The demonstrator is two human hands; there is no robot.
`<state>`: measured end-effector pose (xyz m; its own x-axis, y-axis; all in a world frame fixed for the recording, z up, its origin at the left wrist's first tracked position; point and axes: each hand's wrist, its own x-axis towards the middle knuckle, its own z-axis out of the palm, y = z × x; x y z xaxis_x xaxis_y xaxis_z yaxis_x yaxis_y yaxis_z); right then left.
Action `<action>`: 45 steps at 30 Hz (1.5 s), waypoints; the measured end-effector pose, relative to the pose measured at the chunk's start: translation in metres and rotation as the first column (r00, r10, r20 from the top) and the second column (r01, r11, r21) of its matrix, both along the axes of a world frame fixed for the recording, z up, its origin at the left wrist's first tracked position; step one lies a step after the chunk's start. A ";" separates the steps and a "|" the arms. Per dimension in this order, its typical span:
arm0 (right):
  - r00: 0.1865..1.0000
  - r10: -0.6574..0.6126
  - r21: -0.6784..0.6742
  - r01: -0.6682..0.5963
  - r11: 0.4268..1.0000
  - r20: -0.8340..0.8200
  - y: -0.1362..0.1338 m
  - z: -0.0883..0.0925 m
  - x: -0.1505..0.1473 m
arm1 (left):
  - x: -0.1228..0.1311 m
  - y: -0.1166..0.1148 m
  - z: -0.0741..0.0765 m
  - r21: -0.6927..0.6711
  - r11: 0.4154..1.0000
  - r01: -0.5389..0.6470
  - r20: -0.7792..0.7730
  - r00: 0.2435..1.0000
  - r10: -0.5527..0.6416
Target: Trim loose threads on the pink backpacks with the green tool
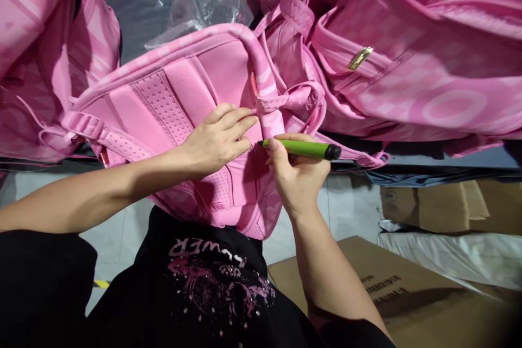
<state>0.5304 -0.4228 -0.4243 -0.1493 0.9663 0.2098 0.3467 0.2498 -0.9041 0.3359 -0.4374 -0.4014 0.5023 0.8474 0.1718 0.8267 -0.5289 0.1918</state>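
A pink backpack [228, 65] lies on its side against my body, its padded back panel turned up towards me. My left hand [222, 138] rests on that panel with its fingers stretched out, pressing the fabric near the edge. Between the fingers of my right hand [299, 174] is a green marker pen [302, 148] with a black end. Its dark tip points left and sits at the panel close to my left fingertips; whether it touches the fabric I cannot tell. A knotted pink strap [299, 99] is just above the pen.
More pink backpacks stand on the dark table, one at the left [92, 38] and a large one at the right [408, 65] with a gold buckle. Behind lies a clear plastic bag [207, 2]. Cardboard boxes [367, 283] are on the floor at the lower right.
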 end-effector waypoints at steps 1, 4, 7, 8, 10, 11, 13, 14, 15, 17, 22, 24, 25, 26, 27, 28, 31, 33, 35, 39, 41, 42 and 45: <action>1.000 0.005 -0.002 -0.005 1.000 -0.007 0.001 0.000 0.000 | 0.000 0.000 0.000 -0.010 1.000 0.000 0.006 1.000 0.000; 0.999 0.017 -0.003 -0.017 1.000 0.039 0.002 -0.002 0.000 | 0.000 0.001 -0.001 0.000 1.000 0.000 -0.009 1.000 0.000; 0.997 0.011 -0.005 -0.010 1.000 0.079 0.004 -0.003 0.002 | 0.000 0.001 -0.003 0.048 0.999 0.011 -0.070 0.998 -0.008; 0.997 0.019 -0.008 -0.018 1.000 0.080 0.005 -0.004 0.002 | 0.000 0.002 -0.004 0.055 0.998 0.014 -0.092 0.996 -0.009; 0.995 0.029 -0.005 -0.029 1.000 0.091 0.005 -0.005 0.003 | -0.001 0.003 -0.005 0.070 0.997 0.014 -0.119 0.993 -0.005; 0.995 0.023 -0.001 -0.023 1.000 0.096 0.006 -0.005 0.003 | -0.001 0.003 -0.006 0.086 0.996 0.015 -0.125 0.992 -0.004; 0.996 0.016 0.002 -0.016 1.000 0.091 0.006 -0.004 0.002 | -0.001 0.003 -0.008 0.143 0.989 0.025 -0.139 0.990 -0.005; 0.996 0.018 0.013 -0.019 1.000 0.088 0.006 -0.003 0.002 | -0.001 0.002 -0.009 0.190 0.981 0.035 -0.143 0.990 -0.008; 0.995 0.021 0.036 -0.025 0.999 0.096 0.006 -0.002 0.002 | 0.000 0.002 -0.010 0.241 0.969 0.048 -0.145 0.989 -0.013; 0.988 0.011 0.108 -0.029 0.994 0.156 0.008 0.000 0.001 | 0.001 0.001 -0.012 0.336 0.939 0.067 -0.137 0.990 -0.022; 0.987 0.049 0.143 -0.070 0.987 0.150 0.014 0.001 0.001 | -0.005 0.010 -0.006 0.397 0.911 0.114 -0.159 0.986 -0.054; 0.983 0.038 0.144 -0.064 0.988 0.179 0.013 0.000 0.006 | -0.013 0.018 0.007 0.310 0.935 0.170 -0.211 0.972 -0.106; 0.982 0.025 0.141 -0.051 0.989 0.185 0.011 0.000 0.008 | -0.018 0.022 0.015 0.253 0.948 0.190 -0.238 0.963 -0.129; 0.986 0.021 0.131 -0.043 0.990 0.164 0.009 0.000 0.011 | -0.024 0.026 0.024 0.197 0.960 0.198 -0.265 0.954 -0.142; 0.992 0.033 0.120 -0.048 0.992 0.121 0.006 0.001 0.013 | -0.030 0.029 0.033 0.148 0.972 0.185 -0.291 0.947 -0.136; 0.996 0.055 0.121 -0.063 0.991 0.066 0.002 0.001 0.013 | -0.034 0.031 0.042 0.108 0.982 0.158 -0.315 0.942 -0.117; 0.988 0.153 0.268 -0.150 0.952 0.007 -0.009 0.005 0.003 | -0.038 0.025 0.069 0.042 0.997 0.067 -0.327 0.944 -0.050; 0.981 0.188 0.448 -0.188 0.874 0.045 -0.017 0.012 -0.008 | -0.030 0.007 0.090 0.066 0.996 0.057 -0.272 0.962 -0.037; 0.983 0.173 0.607 -0.171 0.776 0.056 -0.024 0.025 -0.014 | -0.017 -0.021 0.113 0.132 0.990 0.045 -0.205 0.979 -0.017; 0.980 0.190 0.751 -0.175 0.637 0.067 -0.029 0.054 -0.010 | 0.003 -0.075 0.151 0.132 0.979 -0.158 -0.043 0.985 0.165; 0.955 0.272 0.750 -0.267 0.605 0.121 -0.026 0.058 -0.006 | 0.002 -0.085 0.152 -0.007 0.963 -0.271 0.008 0.963 0.271; 0.938 0.315 0.736 -0.315 0.599 0.145 -0.024 0.054 -0.006 | -0.002 -0.085 0.145 -0.092 0.950 -0.298 0.019 0.953 0.301; 0.907 0.390 0.649 -0.395 0.650 0.161 -0.018 0.033 -0.011 | -0.018 -0.072 0.114 -0.137 0.943 -0.302 0.013 0.952 0.307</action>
<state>0.5192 -0.4408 -0.3912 -0.4859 0.4336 0.7588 0.0819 0.8870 -0.4544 0.3177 -0.5090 -0.2877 0.2125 0.9753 0.0608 0.9363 -0.2210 0.2729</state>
